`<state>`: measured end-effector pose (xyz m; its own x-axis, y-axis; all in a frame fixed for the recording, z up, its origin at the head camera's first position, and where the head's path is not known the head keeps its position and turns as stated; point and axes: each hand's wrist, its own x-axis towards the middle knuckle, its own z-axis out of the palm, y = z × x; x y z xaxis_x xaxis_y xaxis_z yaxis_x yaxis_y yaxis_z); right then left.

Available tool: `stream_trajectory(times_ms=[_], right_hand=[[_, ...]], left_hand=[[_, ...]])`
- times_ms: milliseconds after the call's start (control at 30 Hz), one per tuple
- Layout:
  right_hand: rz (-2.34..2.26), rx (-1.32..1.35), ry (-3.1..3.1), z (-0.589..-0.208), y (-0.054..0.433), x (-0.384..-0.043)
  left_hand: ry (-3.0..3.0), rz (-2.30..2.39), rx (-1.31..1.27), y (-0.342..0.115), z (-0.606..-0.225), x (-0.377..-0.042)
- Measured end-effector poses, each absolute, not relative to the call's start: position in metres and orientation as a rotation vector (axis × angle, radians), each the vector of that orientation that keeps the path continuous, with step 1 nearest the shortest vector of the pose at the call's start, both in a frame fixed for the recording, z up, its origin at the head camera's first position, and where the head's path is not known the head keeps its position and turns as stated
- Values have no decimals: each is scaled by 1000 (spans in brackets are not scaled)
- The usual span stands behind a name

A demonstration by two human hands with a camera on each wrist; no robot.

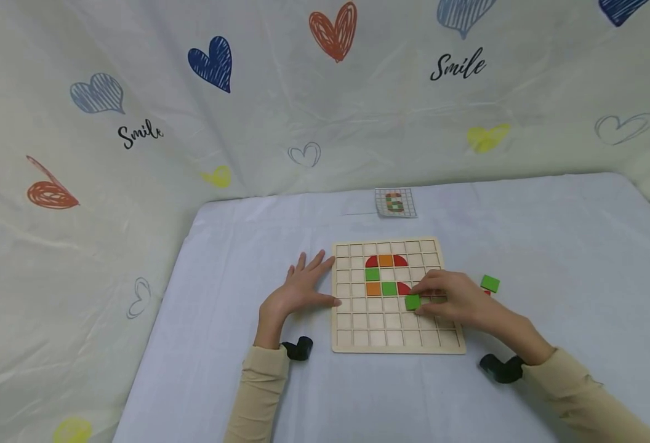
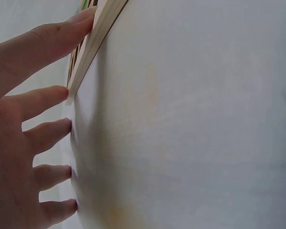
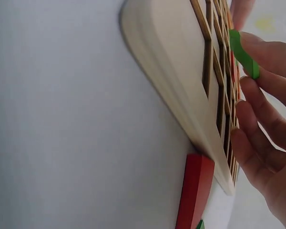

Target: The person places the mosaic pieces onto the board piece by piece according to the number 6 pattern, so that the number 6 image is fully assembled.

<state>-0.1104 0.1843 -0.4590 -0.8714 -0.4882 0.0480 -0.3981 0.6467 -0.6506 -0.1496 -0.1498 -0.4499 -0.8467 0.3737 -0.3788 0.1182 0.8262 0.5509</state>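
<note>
A wooden grid board (image 1: 353,339) lies on the table with tiles set in its cells. Red quarter-rounds (image 1: 372,262) flank an orange square (image 1: 385,261) in the upper row. Below sits a green square (image 1: 372,274), then a row with an orange square (image 1: 373,288), a green square (image 1: 389,288) and a partly covered red quarter-round (image 1: 402,287). My right hand (image 1: 455,298) pinches a green tile (image 1: 412,302) between thumb and fingers, just over the board, below that red piece. My left hand (image 1: 298,290) is spread, thumb and index finger touching the board's left edge.
Right of the board lie a loose green tile (image 1: 490,283) and a red piece (image 1: 487,293), partly hidden by the right wrist. Behind the board is a small pattern card (image 1: 396,203). A white cloth (image 1: 247,246) covers the table, and a printed curtain (image 1: 269,111) hangs behind.
</note>
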Motion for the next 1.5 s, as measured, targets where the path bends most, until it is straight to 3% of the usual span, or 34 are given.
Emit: stream_trajectory(times_ms=[833, 1500], right_hand=[[-917, -777, 2777, -463, 174, -111], [-898, -692, 2866, -455, 218, -95]], left_hand=[[2532, 718, 356, -148, -448, -148], [2543, 688, 355, -148, -450, -149]])
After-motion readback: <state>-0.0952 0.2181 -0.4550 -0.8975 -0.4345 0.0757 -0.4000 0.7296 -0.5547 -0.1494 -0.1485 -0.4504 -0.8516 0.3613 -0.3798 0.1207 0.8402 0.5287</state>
